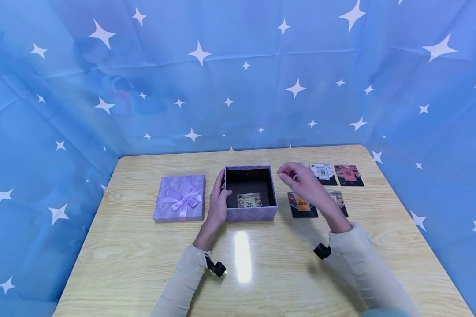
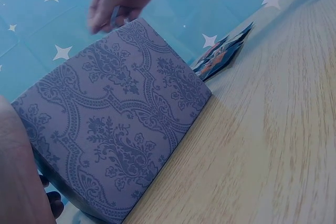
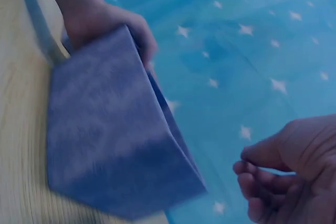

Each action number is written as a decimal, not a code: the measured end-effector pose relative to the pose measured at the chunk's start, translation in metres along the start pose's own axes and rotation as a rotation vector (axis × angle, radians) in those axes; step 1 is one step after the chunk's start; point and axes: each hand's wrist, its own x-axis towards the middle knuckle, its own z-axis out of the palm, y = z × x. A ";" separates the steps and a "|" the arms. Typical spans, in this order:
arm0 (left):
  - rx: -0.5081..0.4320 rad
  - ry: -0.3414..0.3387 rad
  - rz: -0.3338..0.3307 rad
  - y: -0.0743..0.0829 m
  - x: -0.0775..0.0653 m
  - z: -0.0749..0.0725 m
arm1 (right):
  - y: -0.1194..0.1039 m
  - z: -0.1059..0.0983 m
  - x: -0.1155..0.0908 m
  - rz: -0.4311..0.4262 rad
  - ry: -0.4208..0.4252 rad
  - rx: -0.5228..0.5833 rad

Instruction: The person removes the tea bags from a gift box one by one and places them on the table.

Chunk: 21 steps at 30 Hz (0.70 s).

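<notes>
A purple patterned gift box (image 1: 251, 214) stands without its lid, its dark inside showing. My left hand (image 1: 219, 202) grips its left wall, thumb over the rim and fingers along the outside. On the box floor lies a flat printed packet (image 1: 249, 200) with a pale green label. My right hand (image 1: 301, 182) hovers just beyond the right rim. In the right wrist view its fingers (image 3: 251, 179) are loosely curled, thumb near the index fingertip, with nothing visible between them. Beneath and beside this hand lie an orange-labelled packet (image 1: 303, 206) and another packet (image 1: 339, 201), partly covered by it.
The purple lid (image 1: 170, 187) with a ribbon bow lies left of the box. Farther back on the right are a white packet (image 1: 323, 173) and a red packet (image 1: 348, 175), with one more mostly hidden behind the right hand. A starry blue curtain (image 1: 246, 83) surrounds the wooden table (image 1: 135, 264).
</notes>
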 end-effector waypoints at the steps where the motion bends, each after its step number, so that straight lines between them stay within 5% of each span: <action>1: 0.002 0.003 0.000 0.000 0.000 0.000 | -0.004 0.005 0.004 -0.020 -0.025 0.001; 12: -0.009 0.006 0.016 -0.001 0.001 0.001 | -0.014 0.053 0.040 -0.119 -0.256 -0.132; 21: -0.004 0.004 0.030 -0.001 0.000 -0.001 | -0.026 0.075 0.053 -0.122 -0.581 -0.584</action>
